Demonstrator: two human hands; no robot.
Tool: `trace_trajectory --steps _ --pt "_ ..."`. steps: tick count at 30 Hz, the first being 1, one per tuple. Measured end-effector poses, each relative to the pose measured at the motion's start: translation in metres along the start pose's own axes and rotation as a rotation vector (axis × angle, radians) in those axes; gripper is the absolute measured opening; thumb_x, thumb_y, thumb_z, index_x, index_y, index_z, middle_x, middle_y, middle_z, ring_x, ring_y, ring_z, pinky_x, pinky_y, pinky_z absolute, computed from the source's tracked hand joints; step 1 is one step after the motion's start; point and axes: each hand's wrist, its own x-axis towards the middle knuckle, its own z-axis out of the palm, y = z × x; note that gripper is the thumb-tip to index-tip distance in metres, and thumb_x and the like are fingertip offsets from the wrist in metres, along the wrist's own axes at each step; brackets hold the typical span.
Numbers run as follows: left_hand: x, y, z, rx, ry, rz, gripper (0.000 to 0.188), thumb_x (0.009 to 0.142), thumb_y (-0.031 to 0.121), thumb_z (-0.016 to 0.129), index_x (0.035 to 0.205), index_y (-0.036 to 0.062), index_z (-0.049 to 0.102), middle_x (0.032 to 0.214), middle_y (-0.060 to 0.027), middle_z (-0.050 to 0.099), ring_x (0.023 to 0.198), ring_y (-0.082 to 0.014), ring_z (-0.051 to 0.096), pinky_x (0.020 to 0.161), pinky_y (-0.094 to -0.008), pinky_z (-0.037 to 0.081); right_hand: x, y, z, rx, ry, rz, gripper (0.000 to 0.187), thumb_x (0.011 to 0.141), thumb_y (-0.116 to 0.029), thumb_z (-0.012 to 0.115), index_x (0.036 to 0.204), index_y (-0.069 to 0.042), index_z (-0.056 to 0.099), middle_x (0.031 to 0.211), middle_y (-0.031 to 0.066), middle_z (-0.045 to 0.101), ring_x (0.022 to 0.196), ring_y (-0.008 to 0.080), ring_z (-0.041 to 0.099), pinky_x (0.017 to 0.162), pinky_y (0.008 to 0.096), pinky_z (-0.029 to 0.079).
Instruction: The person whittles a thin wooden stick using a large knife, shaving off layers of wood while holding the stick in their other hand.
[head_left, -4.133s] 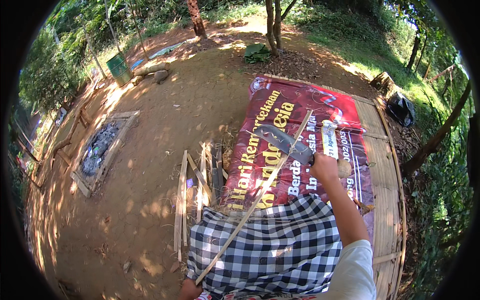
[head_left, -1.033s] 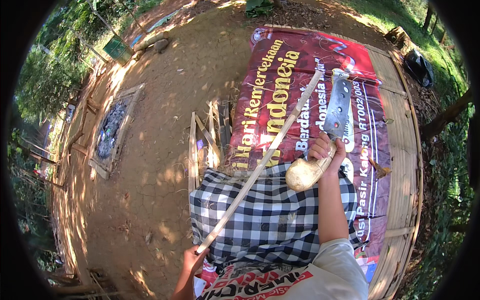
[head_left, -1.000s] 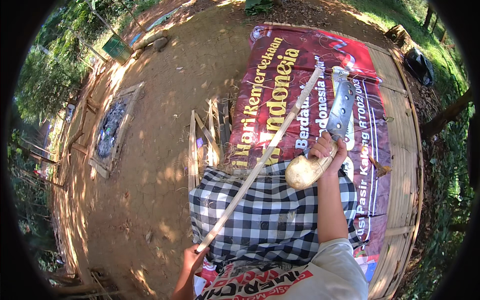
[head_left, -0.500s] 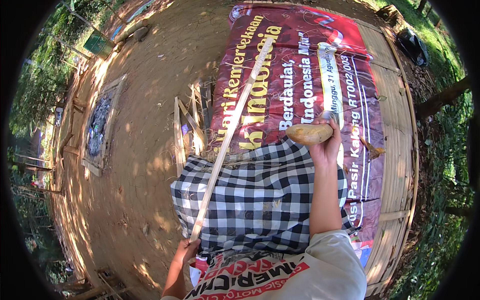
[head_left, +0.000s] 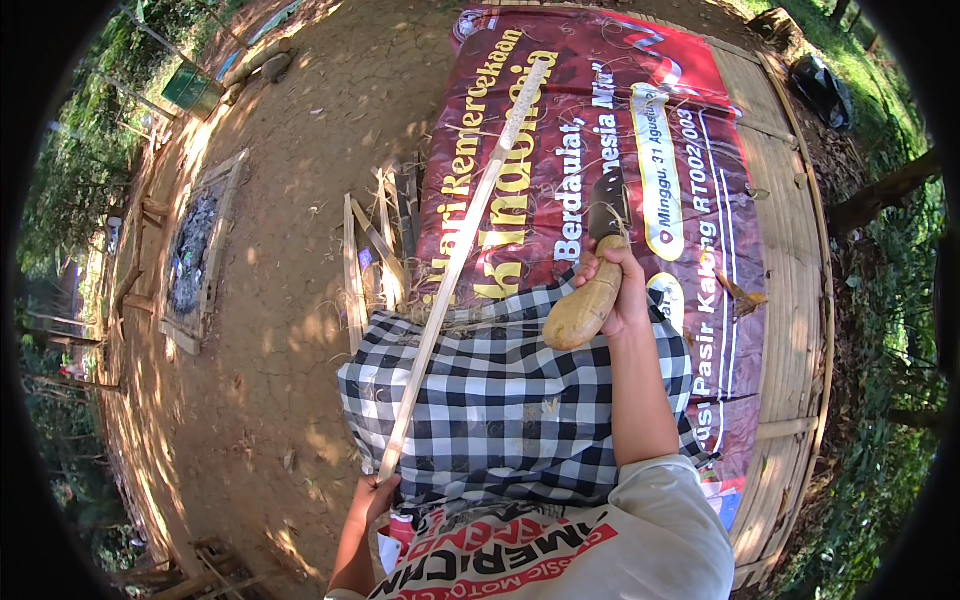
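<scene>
My left hand (head_left: 376,496) is closed round the near end of a long, pale bamboo strip (head_left: 447,296), which slants away over my lap to the far side of a red banner (head_left: 560,110). In my right hand (head_left: 622,290) is a knife (head_left: 586,305) with a thick, rounded wooden handle. Its dark blade points away from me over the banner, apart from the strip. A black-and-white checkered cloth (head_left: 500,410) covers my lap under both things. Thin shavings lie on the banner and cloth.
The banner lies over a bamboo-slat platform (head_left: 790,330). Several split bamboo pieces (head_left: 380,250) lie left of it on bare earth (head_left: 270,330). Further left is a framed ash pit (head_left: 198,245). A black bag (head_left: 822,92) and dry leaf (head_left: 742,296) are at right.
My right hand has come nearer and to the left, turning the knife so its blade now shows, pointing away. My left hand and the strip have hardly moved.
</scene>
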Motion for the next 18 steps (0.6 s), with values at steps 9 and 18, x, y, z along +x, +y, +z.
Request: trace_trajectory --steps 9,18 --pt "0.002 0.0 0.002 -0.02 0.003 0.026 0.039 0.092 0.025 0.063 0.06 0.0103 0.048 0.049 0.0027 0.043 0.039 -0.0073 0.038 0.038 -0.0251 0.026 -0.001 0.018 -0.004 0.187 -0.644 0.121 0.039 0.066 -0.013 0.06 0.099 -0.01 0.039 0.07 0.0015 0.042 0.056 0.0136 0.045 0.065 0.0297 0.044" --pt "0.003 -0.002 -0.001 -0.055 -0.014 -0.013 0.038 0.09 0.029 0.066 0.061 0.0086 0.053 0.053 0.0043 0.048 0.044 -0.0053 0.041 0.042 -0.0238 0.029 -0.009 0.027 0.001 0.307 -1.041 0.386 0.022 0.076 -0.024 0.06 0.08 -0.012 0.042 0.058 0.0017 0.048 0.043 0.0152 0.047 0.049 0.0345 0.041"
